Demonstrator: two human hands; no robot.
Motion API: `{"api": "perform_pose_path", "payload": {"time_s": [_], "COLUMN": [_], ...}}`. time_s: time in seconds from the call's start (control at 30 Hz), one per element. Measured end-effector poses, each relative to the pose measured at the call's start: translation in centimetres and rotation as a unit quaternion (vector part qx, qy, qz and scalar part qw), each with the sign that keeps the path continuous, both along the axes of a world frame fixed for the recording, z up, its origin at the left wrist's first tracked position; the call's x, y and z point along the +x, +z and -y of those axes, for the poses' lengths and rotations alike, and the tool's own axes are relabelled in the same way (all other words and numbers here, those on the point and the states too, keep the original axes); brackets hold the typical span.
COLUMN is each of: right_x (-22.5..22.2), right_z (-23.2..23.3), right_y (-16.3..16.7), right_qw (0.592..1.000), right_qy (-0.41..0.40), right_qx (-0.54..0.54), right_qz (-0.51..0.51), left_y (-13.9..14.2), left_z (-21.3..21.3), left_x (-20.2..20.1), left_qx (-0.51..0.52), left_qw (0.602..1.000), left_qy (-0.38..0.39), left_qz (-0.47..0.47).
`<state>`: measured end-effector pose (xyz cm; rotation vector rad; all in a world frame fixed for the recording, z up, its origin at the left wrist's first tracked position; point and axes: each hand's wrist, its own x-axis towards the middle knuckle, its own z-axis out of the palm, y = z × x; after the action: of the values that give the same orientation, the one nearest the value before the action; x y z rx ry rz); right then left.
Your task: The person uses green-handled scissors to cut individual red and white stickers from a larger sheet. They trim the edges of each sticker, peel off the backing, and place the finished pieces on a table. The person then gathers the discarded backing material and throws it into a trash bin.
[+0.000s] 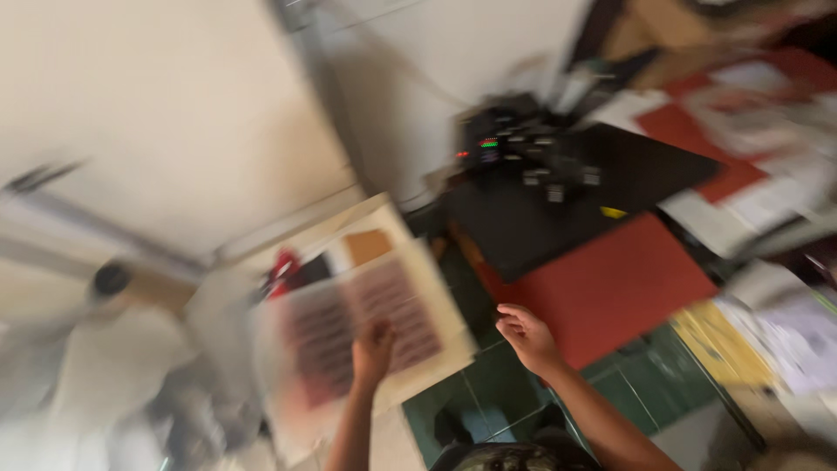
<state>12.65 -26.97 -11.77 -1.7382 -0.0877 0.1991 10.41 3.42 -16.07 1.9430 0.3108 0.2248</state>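
Our left hand grips a blurred printed sheet, fingers pinching its lower edge, above the green tiled floor. Our right hand hangs empty, fingers loosely curled, near a red board.

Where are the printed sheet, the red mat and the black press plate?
printed sheet (366, 323): head view, middle of its patterned face.
red mat (610, 288): head view, bare centre.
black press plate (540, 218): head view, flat top.

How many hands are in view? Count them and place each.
2. The left hand holds a printed sheet low in the middle; the right hand hangs open and empty beside the red mat. Blur could hide others.
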Motion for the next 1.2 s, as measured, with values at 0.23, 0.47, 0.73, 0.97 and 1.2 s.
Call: {"api": "perform_pose_path", "payload": {"time_s": [0.23,0.47,0.73,0.97,1.2], "right_x": [-3.5,-7.9,-12.2,-12.4,-9.3], "right_z": [12.1,28.5,41.4,47.6,54.0], "right_y": [2.5,2.8,2.5,1.1,-1.1], "right_qw": [0.977,0.935,0.893,0.891,0.887], "right_qy": [-0.202,-0.351,-0.447,-0.449,-0.410], "right_qx": [-0.061,-0.032,-0.047,-0.067,-0.169], "right_qz": [-0.012,0.042,-0.025,-0.027,-0.129], "left_y": [0.9,2.8,3.4,2.8,0.8], "left_z": [16.7,33.2,49.7,59.0,68.8], "left_x": [1.9,4.0,6.0,9.1,19.2], "left_qx": [-0.071,-0.007,0.003,0.037,0.068], "left_qw": [0.974,0.930,0.892,0.876,0.880], "left_qy": [-0.203,-0.345,-0.439,-0.474,-0.460], "left_qz": [-0.069,-0.126,-0.102,-0.082,-0.095]}}
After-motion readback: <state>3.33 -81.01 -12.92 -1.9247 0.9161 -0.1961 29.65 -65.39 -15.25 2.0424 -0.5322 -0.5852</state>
